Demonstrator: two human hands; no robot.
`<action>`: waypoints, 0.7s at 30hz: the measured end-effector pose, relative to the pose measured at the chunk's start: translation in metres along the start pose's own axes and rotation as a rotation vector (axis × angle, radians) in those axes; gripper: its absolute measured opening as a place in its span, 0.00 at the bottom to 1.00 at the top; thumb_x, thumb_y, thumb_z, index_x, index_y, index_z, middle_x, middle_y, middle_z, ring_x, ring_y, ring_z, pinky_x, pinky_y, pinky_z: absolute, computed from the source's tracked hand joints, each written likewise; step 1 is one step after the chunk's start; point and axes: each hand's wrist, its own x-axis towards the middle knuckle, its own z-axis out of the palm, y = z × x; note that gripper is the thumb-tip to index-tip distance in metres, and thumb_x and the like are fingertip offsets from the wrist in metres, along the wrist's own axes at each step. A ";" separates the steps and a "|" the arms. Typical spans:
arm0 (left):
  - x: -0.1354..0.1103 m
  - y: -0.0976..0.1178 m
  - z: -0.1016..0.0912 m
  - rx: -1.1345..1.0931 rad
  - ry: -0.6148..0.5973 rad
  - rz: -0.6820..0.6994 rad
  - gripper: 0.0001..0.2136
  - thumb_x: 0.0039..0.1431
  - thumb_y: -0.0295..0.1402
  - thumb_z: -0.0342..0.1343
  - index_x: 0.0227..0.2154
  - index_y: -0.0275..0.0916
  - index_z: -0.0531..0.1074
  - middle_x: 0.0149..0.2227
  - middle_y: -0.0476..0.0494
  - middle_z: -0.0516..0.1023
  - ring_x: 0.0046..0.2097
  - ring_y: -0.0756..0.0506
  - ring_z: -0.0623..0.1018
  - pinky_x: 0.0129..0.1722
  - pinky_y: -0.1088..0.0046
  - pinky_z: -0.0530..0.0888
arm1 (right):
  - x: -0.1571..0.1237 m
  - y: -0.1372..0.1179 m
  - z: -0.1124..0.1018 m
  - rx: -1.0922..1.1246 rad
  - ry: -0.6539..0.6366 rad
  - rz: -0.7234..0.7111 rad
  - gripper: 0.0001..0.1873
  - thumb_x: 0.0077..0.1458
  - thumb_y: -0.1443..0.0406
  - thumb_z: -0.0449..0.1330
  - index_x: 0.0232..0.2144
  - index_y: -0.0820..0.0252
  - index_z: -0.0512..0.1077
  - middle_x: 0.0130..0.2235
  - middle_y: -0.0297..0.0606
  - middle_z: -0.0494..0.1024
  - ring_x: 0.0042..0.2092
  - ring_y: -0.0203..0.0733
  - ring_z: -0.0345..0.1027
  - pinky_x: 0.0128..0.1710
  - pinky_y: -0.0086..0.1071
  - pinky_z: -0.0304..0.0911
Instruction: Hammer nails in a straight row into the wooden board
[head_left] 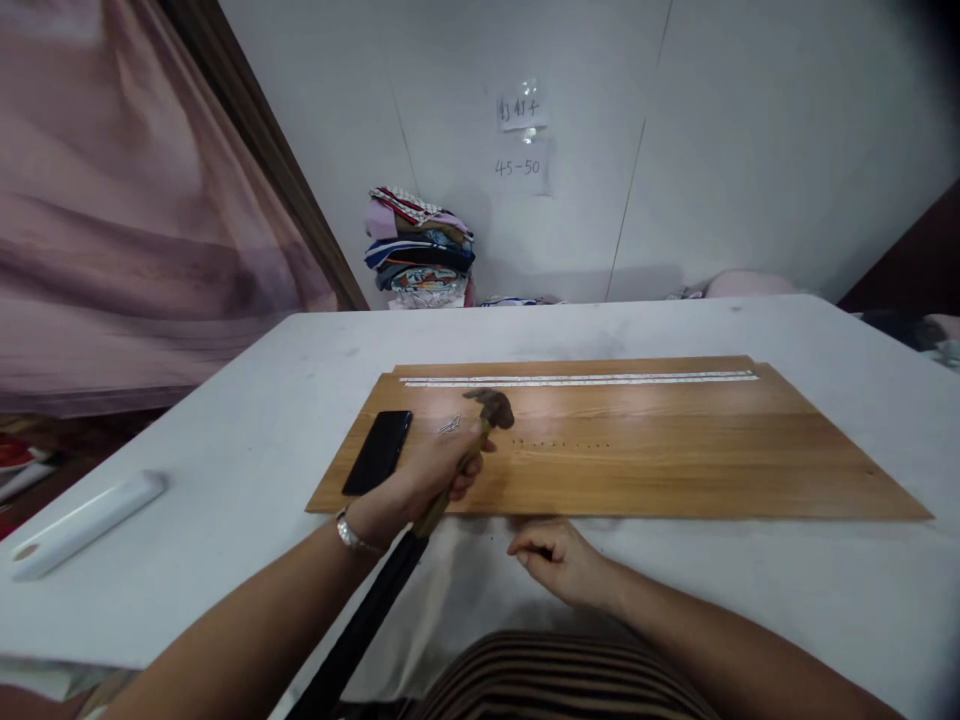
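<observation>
A claw hammer (496, 406) slants across the wooden board (697, 470), its head over the board and its dark handle running down toward me. My left hand (442, 465) is closed round the shaft just below the head. Beyond that hand lies a small bunch of nails (450, 425). A row of small dark marks or nails (559, 444), too small to tell which, runs to the right of the hammer head. At the board's near edge, my right hand (564, 562) rests on the white tabletop with its fingers curled in and nothing visible in them.
A black phone (378, 452) lies on the board's left side. Two white measuring strips (577, 380) stretch along its far edge. A white plastic piece (88, 525) lies on the table at left. Folded clothes (420, 250) are stacked behind the table, beside a pink curtain (135, 200).
</observation>
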 end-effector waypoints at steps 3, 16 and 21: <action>0.008 -0.023 0.004 -0.004 -0.043 -0.024 0.24 0.56 0.56 0.51 0.37 0.36 0.68 0.21 0.56 0.59 0.18 0.58 0.55 0.17 0.79 0.50 | -0.004 0.004 -0.003 -0.089 -0.028 -0.068 0.13 0.51 0.71 0.54 0.33 0.62 0.80 0.23 0.34 0.75 0.23 0.33 0.64 0.25 0.25 0.58; 0.028 -0.030 0.002 0.136 -0.001 -0.068 0.25 0.57 0.56 0.49 0.38 0.37 0.71 0.22 0.54 0.62 0.19 0.56 0.58 0.19 0.78 0.54 | -0.003 0.003 -0.014 -0.148 -0.098 -0.104 0.14 0.52 0.72 0.53 0.34 0.63 0.79 0.26 0.38 0.80 0.25 0.35 0.69 0.27 0.25 0.61; 0.026 -0.025 0.003 0.145 -0.024 -0.101 0.27 0.56 0.59 0.47 0.39 0.37 0.69 0.23 0.55 0.62 0.19 0.56 0.58 0.18 0.78 0.54 | -0.003 0.002 -0.015 -0.152 -0.110 -0.098 0.14 0.52 0.73 0.53 0.34 0.63 0.79 0.28 0.38 0.81 0.27 0.36 0.72 0.29 0.26 0.63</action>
